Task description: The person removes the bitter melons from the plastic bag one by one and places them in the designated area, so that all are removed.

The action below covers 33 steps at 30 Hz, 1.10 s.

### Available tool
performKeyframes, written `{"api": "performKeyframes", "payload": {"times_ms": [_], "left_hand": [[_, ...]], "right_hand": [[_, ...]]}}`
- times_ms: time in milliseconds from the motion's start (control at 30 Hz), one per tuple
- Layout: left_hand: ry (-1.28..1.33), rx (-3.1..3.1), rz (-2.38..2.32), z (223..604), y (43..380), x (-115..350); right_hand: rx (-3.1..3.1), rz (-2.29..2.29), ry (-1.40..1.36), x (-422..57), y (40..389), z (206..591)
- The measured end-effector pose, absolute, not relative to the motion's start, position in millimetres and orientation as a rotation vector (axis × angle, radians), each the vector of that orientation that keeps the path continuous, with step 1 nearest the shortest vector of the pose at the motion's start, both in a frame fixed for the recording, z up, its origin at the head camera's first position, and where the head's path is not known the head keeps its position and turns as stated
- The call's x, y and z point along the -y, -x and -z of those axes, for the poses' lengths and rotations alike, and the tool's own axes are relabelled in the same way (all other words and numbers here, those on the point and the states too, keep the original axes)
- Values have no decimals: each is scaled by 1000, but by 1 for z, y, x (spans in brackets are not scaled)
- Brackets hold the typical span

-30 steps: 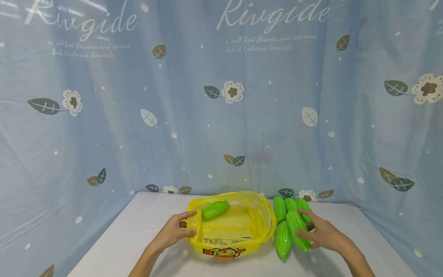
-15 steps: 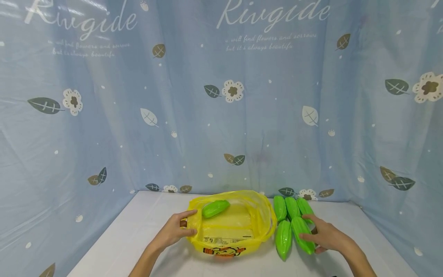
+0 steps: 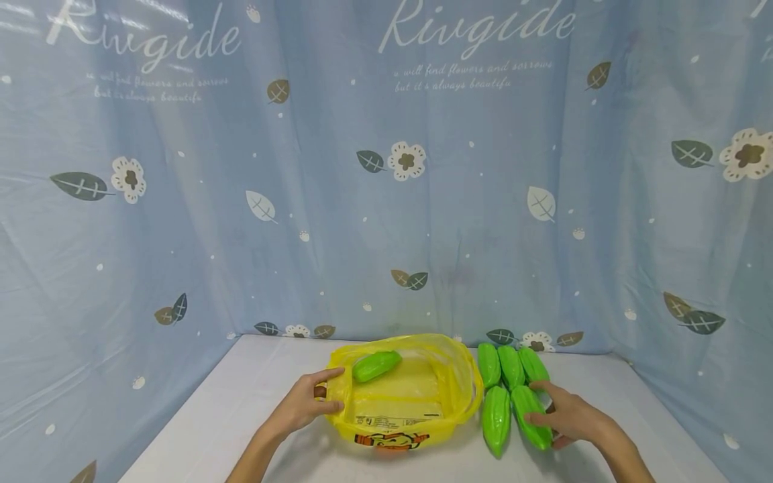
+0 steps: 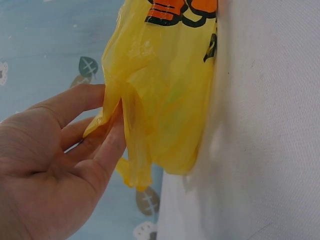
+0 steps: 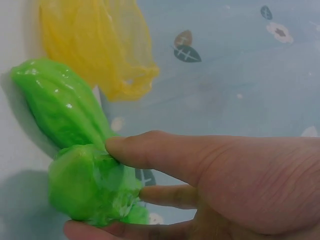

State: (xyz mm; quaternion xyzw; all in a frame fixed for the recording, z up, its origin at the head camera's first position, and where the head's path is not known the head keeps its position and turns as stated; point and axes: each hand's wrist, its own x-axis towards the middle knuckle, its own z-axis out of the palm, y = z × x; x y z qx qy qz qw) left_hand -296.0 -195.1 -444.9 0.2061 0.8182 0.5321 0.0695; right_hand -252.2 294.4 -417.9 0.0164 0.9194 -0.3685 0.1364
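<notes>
A yellow plastic bag point(image 3: 398, 392) with a cartoon print lies spread open at the centre of the white table. One green ridged gourd point(image 3: 377, 366) sits inside it, near the left. My left hand point(image 3: 304, 401) grips the bag's left side; in the left wrist view, thumb and fingers pinch the loose handle part point(image 4: 135, 140). To the right of the bag, my right hand point(image 3: 568, 416) holds another green ridged gourd point(image 3: 530, 417), low at the table. The right wrist view shows its near end point(image 5: 75, 182) between thumb and fingers, shiny as if filmed in plastic.
Several more green gourds stand close by the bag's right side: a back row point(image 3: 510, 366) against the curtain and one front gourd point(image 3: 496, 421) beside the held one. A blue patterned curtain point(image 3: 459, 201) rises behind and along both sides of the table point(image 3: 253, 376).
My right hand has moved slightly right and towards me with its gourd, from overlapping the back row to beside the front gourd. The left hand and the bag stay put.
</notes>
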Motion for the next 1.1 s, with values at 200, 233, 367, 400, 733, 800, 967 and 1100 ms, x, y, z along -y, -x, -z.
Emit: {"api": "performKeyframes", "payload": {"times_ms": [200,233,367,400,733,800,967,1100], "left_hand": [[-609,-2465,-1595,443,294,195],[-607,-2458,-1600,443,294,195],[-605,-2444,-1613,443,293,195],[-602,-2445,-1613,443,293,195],[-594,-2435,-1623,443,293,195],[-595,-2436,-1620,443,293,195],[-601,-2447,-1611,444,293,195],[-599,-2454,-1606,444,293,195]], "right_hand": [[-2651,1052,-77,-293,255,423],[-2651,1048,-81,-293,255,424],[-2652,1032,-96,-293,258,428],[-2651,1030,-98,-293,259,429],[-2645,1056,-92,-292,258,433],[-2641,1062,-92,-291,257,432],[-2625,1067,-98,-291,256,430],[-2613,1070,-103,-293,256,428]]}}
